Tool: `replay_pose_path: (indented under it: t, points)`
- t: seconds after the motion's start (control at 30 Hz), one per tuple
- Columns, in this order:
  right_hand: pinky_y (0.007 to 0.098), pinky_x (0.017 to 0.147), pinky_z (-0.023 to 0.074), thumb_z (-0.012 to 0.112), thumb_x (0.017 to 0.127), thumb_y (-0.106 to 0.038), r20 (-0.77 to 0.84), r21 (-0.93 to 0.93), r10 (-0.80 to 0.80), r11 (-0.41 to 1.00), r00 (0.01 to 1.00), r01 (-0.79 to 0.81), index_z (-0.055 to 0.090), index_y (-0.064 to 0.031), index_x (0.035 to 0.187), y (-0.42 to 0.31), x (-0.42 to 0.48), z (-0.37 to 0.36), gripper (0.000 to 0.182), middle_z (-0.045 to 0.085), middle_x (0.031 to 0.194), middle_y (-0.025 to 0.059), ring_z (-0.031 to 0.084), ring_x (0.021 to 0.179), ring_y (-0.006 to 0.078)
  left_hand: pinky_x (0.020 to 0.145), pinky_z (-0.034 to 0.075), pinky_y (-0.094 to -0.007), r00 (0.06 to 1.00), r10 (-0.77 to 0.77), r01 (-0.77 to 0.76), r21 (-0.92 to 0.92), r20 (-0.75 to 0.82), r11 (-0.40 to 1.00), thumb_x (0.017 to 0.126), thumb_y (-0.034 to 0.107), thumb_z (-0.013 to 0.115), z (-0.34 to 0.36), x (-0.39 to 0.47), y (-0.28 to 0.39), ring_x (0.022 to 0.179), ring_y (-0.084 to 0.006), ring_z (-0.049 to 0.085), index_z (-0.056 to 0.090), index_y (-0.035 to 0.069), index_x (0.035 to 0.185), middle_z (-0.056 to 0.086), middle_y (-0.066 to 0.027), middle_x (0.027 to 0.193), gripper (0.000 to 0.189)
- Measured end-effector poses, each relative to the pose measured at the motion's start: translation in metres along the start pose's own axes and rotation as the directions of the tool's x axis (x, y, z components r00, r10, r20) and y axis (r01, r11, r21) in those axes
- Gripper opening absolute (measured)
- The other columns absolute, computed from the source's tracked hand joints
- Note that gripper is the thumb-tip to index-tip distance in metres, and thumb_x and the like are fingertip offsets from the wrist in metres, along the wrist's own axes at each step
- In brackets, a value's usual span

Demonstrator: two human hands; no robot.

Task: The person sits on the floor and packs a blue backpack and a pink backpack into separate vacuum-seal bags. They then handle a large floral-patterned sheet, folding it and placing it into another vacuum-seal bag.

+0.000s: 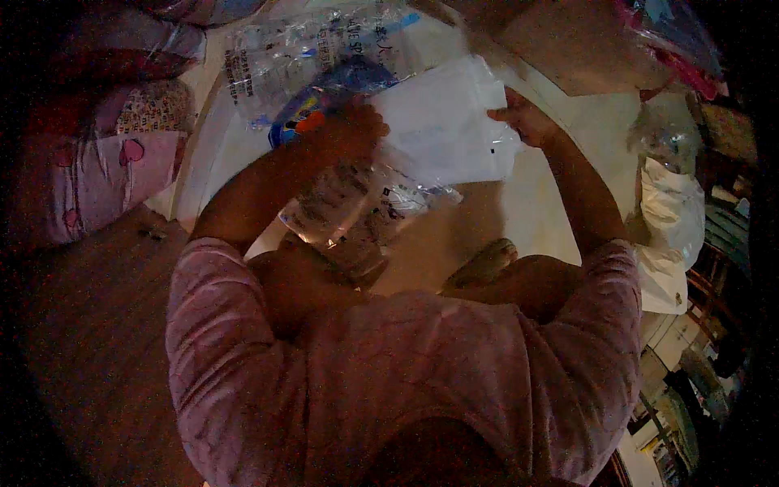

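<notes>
My left hand closes on the left edge of a white plastic bag. My right hand has the bag's right edge between thumb and fingers, so the bag is spread between both hands. Behind and left of my left hand lies a blue round packaged item with orange and yellow print, its shape partly hidden. A large clear printed plastic bag lies beyond it. Below my left hand is a crumpled clear plastic bag, partly over my lap.
Brown cardboard lies at the upper right. Along the right side are a clear plastic bag and white bags. A pink bag with heart prints stands at the left. My crossed legs and a bare foot are near the middle.
</notes>
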State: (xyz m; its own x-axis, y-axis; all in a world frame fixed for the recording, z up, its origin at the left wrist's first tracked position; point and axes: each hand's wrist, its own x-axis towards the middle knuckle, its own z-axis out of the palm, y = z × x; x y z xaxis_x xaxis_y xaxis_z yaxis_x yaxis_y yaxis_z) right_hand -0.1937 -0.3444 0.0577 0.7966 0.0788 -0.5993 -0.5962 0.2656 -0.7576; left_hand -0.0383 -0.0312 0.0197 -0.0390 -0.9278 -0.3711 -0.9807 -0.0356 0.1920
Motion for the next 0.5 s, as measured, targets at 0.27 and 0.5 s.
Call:
replay_pose_path:
  t: [0.27, 0.5]
  points:
    - [0.0358, 0.091, 0.0427, 0.063, 0.078, -0.005, 0.092, 0.015, 0.120, 0.992, 0.988, -0.122, 0.042, -0.0077, 0.128, 0.010, -0.027, -0.019, 0.055, 0.056, 0.117, 0.0071, 0.054, 0.106, 0.0200, 0.067, 0.048, -0.0407, 0.978, 0.100, -0.126, -0.135, -0.181, 0.983, 0.069, 0.030, 0.067, -0.054, 0.000, -0.007, 0.080, -0.0294, 0.059, 0.055, 0.007, 0.075, 0.058, -0.0102, 0.078, 0.026]
    - [0.0315, 0.087, 0.0436, 0.063, 0.077, -0.005, 0.227, -0.011, 0.086, 0.996, 0.970, -0.086, 0.043, -0.0054, 0.125, -0.022, -0.017, 0.045, 0.052, 0.056, 0.115, 0.0060, 0.053, 0.105, 0.0161, 0.070, 0.048, -0.0373, 0.735, 0.116, -0.288, -0.152, -0.668, 0.946, 0.073, 0.028, 0.064, -0.123, 0.036, 0.048, 0.078, -0.0283, 0.058, 0.056, 0.006, 0.073, 0.057, -0.0102, 0.075, 0.023]
